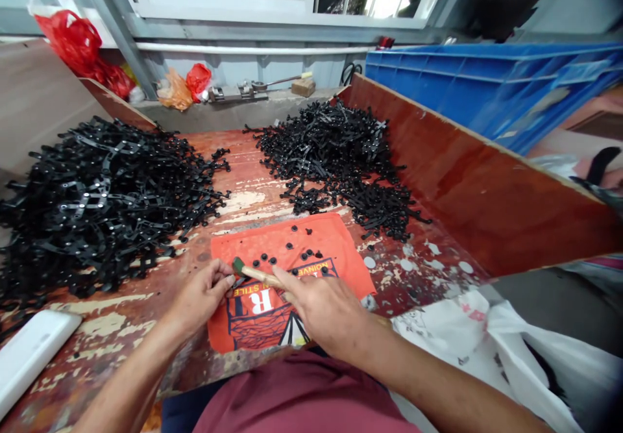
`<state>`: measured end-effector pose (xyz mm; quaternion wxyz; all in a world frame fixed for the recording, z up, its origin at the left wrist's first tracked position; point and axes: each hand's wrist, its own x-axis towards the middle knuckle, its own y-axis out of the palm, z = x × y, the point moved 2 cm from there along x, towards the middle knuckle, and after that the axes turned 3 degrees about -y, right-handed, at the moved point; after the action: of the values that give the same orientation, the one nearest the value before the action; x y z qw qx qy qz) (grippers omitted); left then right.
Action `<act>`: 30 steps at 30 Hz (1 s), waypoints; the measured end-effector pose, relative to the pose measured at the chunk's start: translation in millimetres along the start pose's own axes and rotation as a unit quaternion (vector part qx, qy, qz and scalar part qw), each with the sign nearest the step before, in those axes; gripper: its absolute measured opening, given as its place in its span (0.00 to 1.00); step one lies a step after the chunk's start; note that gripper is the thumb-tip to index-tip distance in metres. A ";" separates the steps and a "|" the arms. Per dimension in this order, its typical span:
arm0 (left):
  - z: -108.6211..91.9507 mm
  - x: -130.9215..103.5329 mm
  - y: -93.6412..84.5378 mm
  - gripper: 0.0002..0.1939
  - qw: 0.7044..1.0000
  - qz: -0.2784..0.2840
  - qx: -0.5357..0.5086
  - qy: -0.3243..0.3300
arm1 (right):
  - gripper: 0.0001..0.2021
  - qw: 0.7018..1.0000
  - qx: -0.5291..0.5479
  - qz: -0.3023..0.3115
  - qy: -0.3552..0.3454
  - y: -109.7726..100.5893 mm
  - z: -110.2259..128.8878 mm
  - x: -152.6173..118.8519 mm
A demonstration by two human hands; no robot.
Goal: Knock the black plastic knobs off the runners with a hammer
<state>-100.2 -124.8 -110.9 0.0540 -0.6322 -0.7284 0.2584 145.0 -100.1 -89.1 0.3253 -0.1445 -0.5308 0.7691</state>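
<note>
My right hand is wrapped round the light wooden handle of a small tool with a dark green tip. That tip points left, close beside the fingers of my left hand. Thumb and fingers of my left hand pinch together on a small dark piece, mostly hidden. Both hands are over an orange printed cloth. Several small round black parts lie scattered on the cloth, beyond the tool.
A large pile of black linked parts is on the left, another at the back. A slanted red board borders the right side, with a blue crate behind. A white case lies near left.
</note>
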 end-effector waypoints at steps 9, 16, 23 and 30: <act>-31.6 -21.2 11.3 0.23 0.989 0.088 -0.111 0.043 | 0.04 0.936 0.331 -0.104 0.059 -11.9 -5.4 25.1; -39.2 -16.2 15.5 0.32 0.982 -0.155 -0.083 0.071 | 0.03 0.843 0.519 -0.098 0.102 18.0 4.4 35.6; -39.0 -33.0 50.5 0.19 0.848 -0.052 -0.520 -0.092 | 0.06 0.788 0.569 -0.182 0.150 14.0 8.0 33.2; -64.1 -28.5 35.4 0.20 0.903 -0.066 -0.418 -0.072 | 0.04 0.789 0.562 -0.195 0.153 17.7 11.6 26.0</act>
<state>-37.0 -129.7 -64.4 -0.2510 -0.5269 -0.8115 -0.0297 112.8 -95.5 -97.4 0.5688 0.0545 0.0353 0.8199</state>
